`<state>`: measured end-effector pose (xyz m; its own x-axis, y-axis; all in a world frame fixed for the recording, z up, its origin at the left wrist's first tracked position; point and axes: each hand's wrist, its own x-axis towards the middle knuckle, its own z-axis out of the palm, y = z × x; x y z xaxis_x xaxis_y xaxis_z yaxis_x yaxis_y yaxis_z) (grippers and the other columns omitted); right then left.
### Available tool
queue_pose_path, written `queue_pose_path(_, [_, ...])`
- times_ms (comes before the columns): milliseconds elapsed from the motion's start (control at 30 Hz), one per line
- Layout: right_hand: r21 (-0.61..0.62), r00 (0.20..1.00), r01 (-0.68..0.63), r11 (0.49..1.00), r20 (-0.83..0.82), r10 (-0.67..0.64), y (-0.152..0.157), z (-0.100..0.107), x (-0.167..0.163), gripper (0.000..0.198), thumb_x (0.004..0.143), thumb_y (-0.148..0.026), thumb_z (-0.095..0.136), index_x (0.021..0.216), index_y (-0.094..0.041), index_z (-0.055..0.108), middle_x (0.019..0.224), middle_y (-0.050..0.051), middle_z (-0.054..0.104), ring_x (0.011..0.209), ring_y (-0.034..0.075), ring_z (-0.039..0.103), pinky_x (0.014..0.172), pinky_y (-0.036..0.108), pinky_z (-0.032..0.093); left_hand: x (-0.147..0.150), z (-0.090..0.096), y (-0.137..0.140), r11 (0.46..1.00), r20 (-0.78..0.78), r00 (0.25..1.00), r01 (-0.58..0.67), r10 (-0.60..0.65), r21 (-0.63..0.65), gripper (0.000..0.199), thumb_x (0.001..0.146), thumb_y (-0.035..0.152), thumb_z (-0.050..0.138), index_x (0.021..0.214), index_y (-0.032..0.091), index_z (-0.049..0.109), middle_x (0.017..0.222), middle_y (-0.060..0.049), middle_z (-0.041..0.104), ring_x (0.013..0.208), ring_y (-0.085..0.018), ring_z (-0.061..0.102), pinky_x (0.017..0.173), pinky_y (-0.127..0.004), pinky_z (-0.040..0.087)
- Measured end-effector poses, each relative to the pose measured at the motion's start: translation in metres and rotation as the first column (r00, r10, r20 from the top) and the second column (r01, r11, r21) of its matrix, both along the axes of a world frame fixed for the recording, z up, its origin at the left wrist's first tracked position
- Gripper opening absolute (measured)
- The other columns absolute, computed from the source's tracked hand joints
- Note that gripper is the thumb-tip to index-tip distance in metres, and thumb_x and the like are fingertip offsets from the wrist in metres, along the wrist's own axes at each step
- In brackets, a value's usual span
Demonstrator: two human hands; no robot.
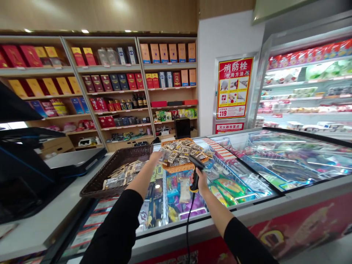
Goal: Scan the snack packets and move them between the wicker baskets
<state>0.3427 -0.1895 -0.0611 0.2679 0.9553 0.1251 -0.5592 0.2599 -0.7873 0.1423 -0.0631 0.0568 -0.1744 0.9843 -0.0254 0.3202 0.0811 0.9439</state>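
Note:
My right hand [202, 182] is wrapped round the grip of a black barcode scanner [195, 176] with yellow trim. Its cable hangs down over the freezer's front, and its head points left above an orange wicker basket [177, 168]. Small clear-and-brown snack packets [180, 151] fill that basket, which rests on the freezer's glass top. My left hand [156, 157] reaches to the basket's left end. The fingers of this hand are hidden from view, so what they grip, if anything, does not show. Left of it lies a dark brown wicker basket [95, 185] with similar packets inside.
Under the glass, the chest freezer [247, 205] holds frozen goods in wire baskets. A counter [52, 216] with a flat black-edged device [75, 159] stands on the left. Behind are shelves [115, 91] of boxes and bottles; a lit refrigerated display [305, 82] is at right.

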Motion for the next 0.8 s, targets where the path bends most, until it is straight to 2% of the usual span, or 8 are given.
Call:
queue_pose_path(100, [-0.003, 0.995, -0.065, 0.998, 0.081, 0.065, -0.003, 0.006, -0.013, 0.041, 0.067, -0.056, 0.067, 0.075, -0.021, 0.048, 0.049, -0.005, 0.054, 0.033, 0.01, 0.047, 0.032, 0.021, 0.036, -0.036, -0.004, -0.014, 0.993, 0.293, 0.95, 0.118, -0.11, -0.01, 0.008, 0.072, 0.016, 0.064, 0.076, 0.016, 0.058, 0.071, -0.005, 0.063, 0.072, -0.021, 0.066, 0.065, -0.031, 0.055])
queue_pose_path(167, [0.023, 0.98, -0.132, 0.991, 0.152, 0.127, -0.006, 0.013, -0.028, 0.04, 0.068, -0.055, 0.067, 0.077, -0.02, 0.05, 0.049, -0.006, 0.053, 0.033, 0.01, 0.046, 0.032, 0.021, 0.035, -0.055, -0.01, -0.027, 0.98, 0.535, 0.828, 0.2, -0.168, -0.001, 0.006, 0.075, 0.014, 0.062, 0.08, 0.014, 0.059, 0.073, -0.005, 0.064, 0.068, -0.017, 0.065, 0.065, -0.028, 0.056])
queue_pose_path(200, [0.046, 0.968, -0.173, 0.984, 0.191, 0.162, -0.007, 0.017, -0.036, 0.039, 0.069, -0.054, 0.067, 0.078, -0.02, 0.05, 0.048, -0.006, 0.053, 0.032, 0.01, 0.045, 0.032, 0.021, 0.035, -0.062, -0.013, -0.032, 0.977, 0.61, 0.773, 0.215, -0.173, 0.005, 0.006, 0.076, 0.014, 0.061, 0.082, 0.014, 0.06, 0.074, -0.006, 0.065, 0.067, -0.016, 0.065, 0.065, -0.027, 0.056])
queue_pose_path(267, [0.09, 0.935, -0.267, 0.96, 0.264, 0.235, -0.011, 0.023, -0.053, 0.036, 0.071, -0.052, 0.066, 0.078, -0.019, 0.052, 0.048, -0.006, 0.052, 0.032, 0.01, 0.044, 0.032, 0.022, 0.034, -0.071, -0.019, -0.04, 0.982, 0.665, 0.73, 0.184, -0.156, 0.027, 0.004, 0.079, 0.013, 0.061, 0.083, 0.013, 0.06, 0.076, -0.006, 0.066, 0.066, -0.014, 0.065, 0.064, -0.025, 0.057])
queue_pose_path(400, [0.114, 0.907, -0.341, 0.933, 0.303, 0.294, -0.016, 0.023, -0.074, 0.034, 0.073, -0.05, 0.066, 0.079, -0.019, 0.052, 0.05, -0.005, 0.052, 0.033, 0.009, 0.044, 0.032, 0.021, 0.033, -0.074, -0.029, -0.047, 0.983, 0.663, 0.726, 0.123, -0.184, 0.138, 0.008, 0.077, 0.015, 0.064, 0.083, 0.016, 0.058, 0.077, -0.002, 0.066, 0.064, -0.013, 0.065, 0.056, -0.023, 0.056])
queue_pose_path(600, [0.068, 0.967, -0.172, 0.983, 0.202, 0.155, -0.018, 0.009, -0.065, 0.038, 0.072, -0.054, 0.066, 0.075, -0.02, 0.048, 0.051, -0.005, 0.053, 0.033, 0.009, 0.045, 0.032, 0.021, 0.035, -0.073, -0.031, -0.049, 0.983, 0.566, 0.806, 0.12, -0.176, 0.136, 0.032, 0.074, 0.025, 0.069, 0.103, 0.022, 0.059, 0.083, 0.0, 0.065, 0.06, -0.013, 0.064, 0.049, -0.023, 0.053])
queue_pose_path(700, [0.062, 0.972, -0.145, 0.987, 0.193, 0.131, -0.019, 0.007, -0.059, 0.038, 0.072, -0.053, 0.066, 0.073, -0.021, 0.047, 0.051, -0.005, 0.054, 0.033, 0.009, 0.046, 0.033, 0.021, 0.037, -0.073, -0.033, -0.048, 0.979, 0.504, 0.84, 0.154, -0.202, 0.136, 0.049, 0.063, 0.02, 0.078, 0.108, 0.02, 0.059, 0.087, -0.002, 0.066, 0.059, -0.011, 0.062, 0.049, -0.02, 0.05])
queue_pose_path(800, [0.052, 0.973, -0.139, 0.989, 0.195, 0.127, -0.019, 0.008, -0.059, 0.037, 0.072, -0.052, 0.066, 0.074, -0.021, 0.047, 0.052, -0.005, 0.054, 0.033, 0.01, 0.047, 0.032, 0.022, 0.037, -0.073, -0.037, -0.047, 0.971, 0.427, 0.876, 0.167, -0.225, 0.17, 0.062, 0.05, 0.017, 0.084, 0.106, 0.02, 0.058, 0.078, 0.001, 0.066, 0.057, -0.01, 0.061, 0.051, -0.019, 0.048])
